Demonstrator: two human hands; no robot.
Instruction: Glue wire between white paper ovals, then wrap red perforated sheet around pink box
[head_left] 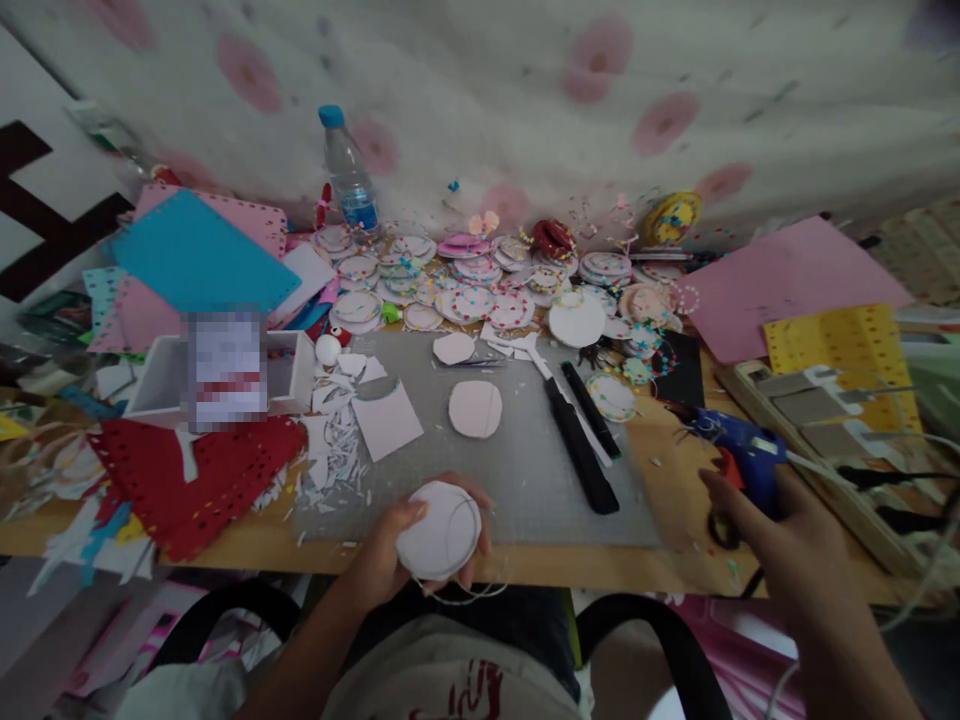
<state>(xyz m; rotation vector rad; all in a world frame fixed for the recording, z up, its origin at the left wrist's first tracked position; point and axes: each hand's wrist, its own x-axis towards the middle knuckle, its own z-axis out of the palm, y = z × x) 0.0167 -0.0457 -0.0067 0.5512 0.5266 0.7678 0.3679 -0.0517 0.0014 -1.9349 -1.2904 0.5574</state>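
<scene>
Close to the table's front edge, my left hand [396, 540] is closed around a round white paper disc [442, 530], thumb on top and fingers behind. A thin cord or wire loop hangs below the disc, and a curved line crosses its face. On the right, my right hand [780, 530] is at the handle of a blue hot glue gun [739, 450], fingers around it by the red trigger. The gun's nozzle points left. Ahead of my left hand, another cut paper disc [475, 409] lies on the grey cutting mat [517, 490].
A black-handled cutter [581, 450] lies on the mat beside a dark stick-like piece. Paper scraps [337, 440], a white box [292, 375] and red felt sheets [195, 480] are on the left. Decorated discs [480, 270] and a bottle [349, 175] stand behind; a power strip [817, 470] is right.
</scene>
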